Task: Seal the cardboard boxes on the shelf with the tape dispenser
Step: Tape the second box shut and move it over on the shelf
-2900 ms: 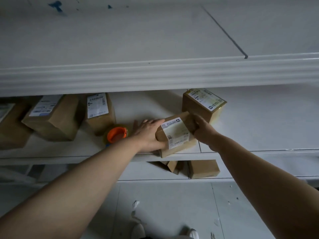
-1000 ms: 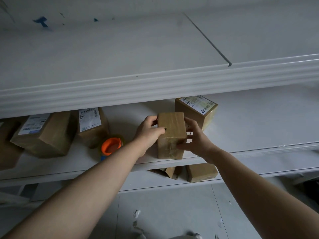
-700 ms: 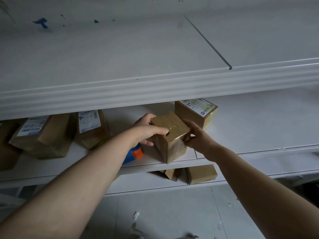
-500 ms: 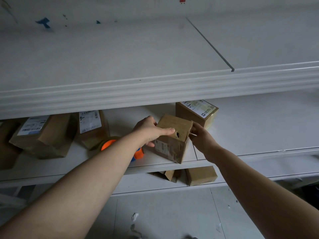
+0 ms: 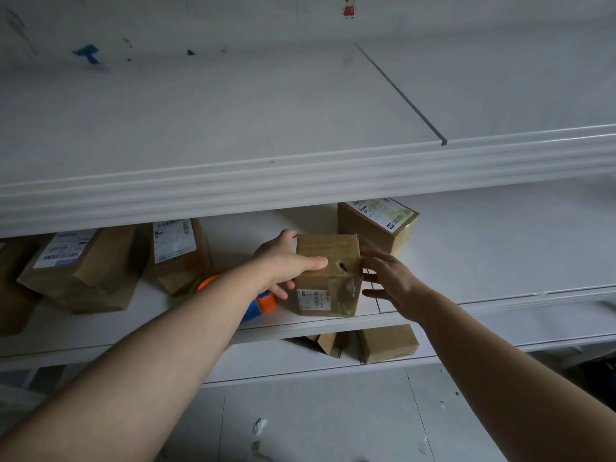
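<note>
Dim, flat grey light — deep shadow under upper shelf (image 5: pixel 300 181); wide-angle bowing at edges — mild softness

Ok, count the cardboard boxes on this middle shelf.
5: gripped box in left hand; rear box right; two labelled boxes left; cut-off box far left. Others may hide.

brown box (image 5: pixel 328 278) stands upright at the front edge of the shelf (image 5: pixel 500 255), small label facing forward; orange-and-blue tape dispenser (image 5: pixel 263 303) lies just left, partly hidden.
</note>
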